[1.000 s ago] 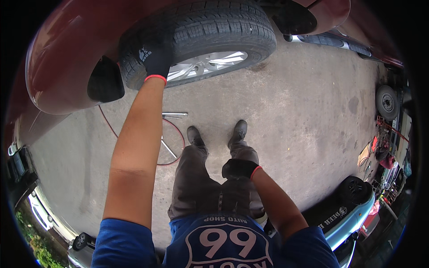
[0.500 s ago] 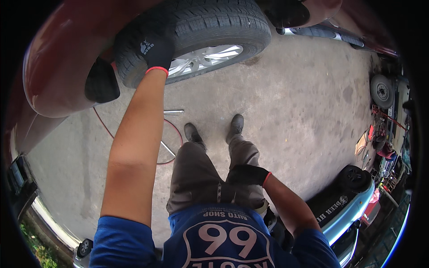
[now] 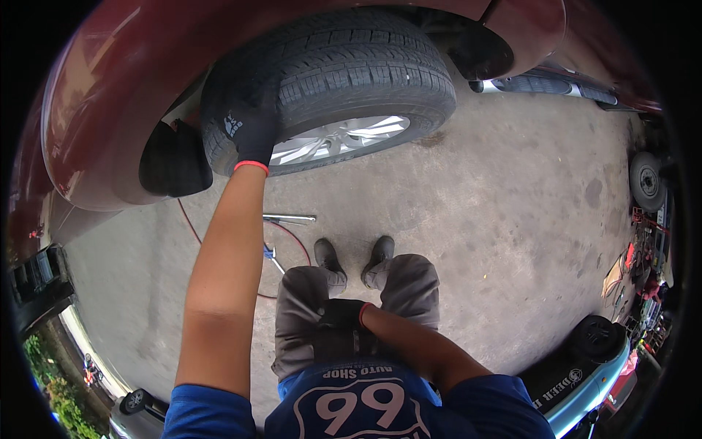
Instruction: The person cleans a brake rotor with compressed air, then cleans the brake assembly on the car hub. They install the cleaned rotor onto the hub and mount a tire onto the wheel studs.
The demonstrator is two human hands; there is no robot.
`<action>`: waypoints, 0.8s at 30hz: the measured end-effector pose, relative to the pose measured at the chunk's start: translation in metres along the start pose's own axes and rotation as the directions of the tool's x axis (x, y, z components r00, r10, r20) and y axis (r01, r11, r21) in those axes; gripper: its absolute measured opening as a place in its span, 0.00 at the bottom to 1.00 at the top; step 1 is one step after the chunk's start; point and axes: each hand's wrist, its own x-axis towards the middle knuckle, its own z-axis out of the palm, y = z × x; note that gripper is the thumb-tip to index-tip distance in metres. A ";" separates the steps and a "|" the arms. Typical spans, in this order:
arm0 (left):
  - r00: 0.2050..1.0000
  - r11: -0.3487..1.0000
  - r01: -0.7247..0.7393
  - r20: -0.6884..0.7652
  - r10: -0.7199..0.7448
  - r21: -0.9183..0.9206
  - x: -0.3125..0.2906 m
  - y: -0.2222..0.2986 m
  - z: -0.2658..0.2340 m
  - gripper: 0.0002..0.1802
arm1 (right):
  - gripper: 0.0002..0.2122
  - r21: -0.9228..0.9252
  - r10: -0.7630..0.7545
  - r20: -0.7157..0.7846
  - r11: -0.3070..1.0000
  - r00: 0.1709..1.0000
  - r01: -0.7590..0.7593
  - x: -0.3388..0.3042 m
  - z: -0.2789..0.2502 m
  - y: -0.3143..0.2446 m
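My left hand (image 3: 247,132), in a black glove with a red cuff, is laid against the black tyre (image 3: 365,80) of the vehicle's wheel. Its fingers curve over the tread at the left side, dark on dark. The tyre sits on a silver spoked rim (image 3: 340,137) beneath a dark red fender (image 3: 292,16). My right hand (image 3: 341,313), gloved the same way, lies low over my left thigh, apart from the wheel. Its fingers blend into shadow and trousers, and nothing shows in it.
A metal bar (image 3: 289,218) lies on the concrete floor (image 3: 504,190) beside a red hose (image 3: 301,247). A tool with a blue part (image 3: 270,253) is near my left forearm. A loose wheel (image 3: 647,181) stands at the far right, with a light blue car (image 3: 585,391) at lower right.
My right hand has moved from my right thigh leftward across to my left thigh. My left hand remains on the tyre. The view has shifted, so the wheel appears lower.
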 end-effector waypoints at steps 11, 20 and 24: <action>0.992 0.995 0.080 -0.091 -0.085 -0.055 -0.001 0.048 -0.008 0.29 | 0.19 0.168 0.275 -0.695 0.961 0.664 -0.221 -0.062 -0.183 -0.006; 0.868 0.957 -0.291 -0.415 0.272 0.019 -0.004 0.009 0.000 0.27 | 0.43 -0.711 -0.780 -0.580 0.344 0.234 -0.613 -0.090 -0.426 0.080; 0.526 0.779 -0.625 -0.763 0.376 -0.047 -0.021 0.013 0.001 0.28 | 0.42 -0.620 -0.747 -0.646 0.393 0.157 -0.679 -0.086 -0.415 0.076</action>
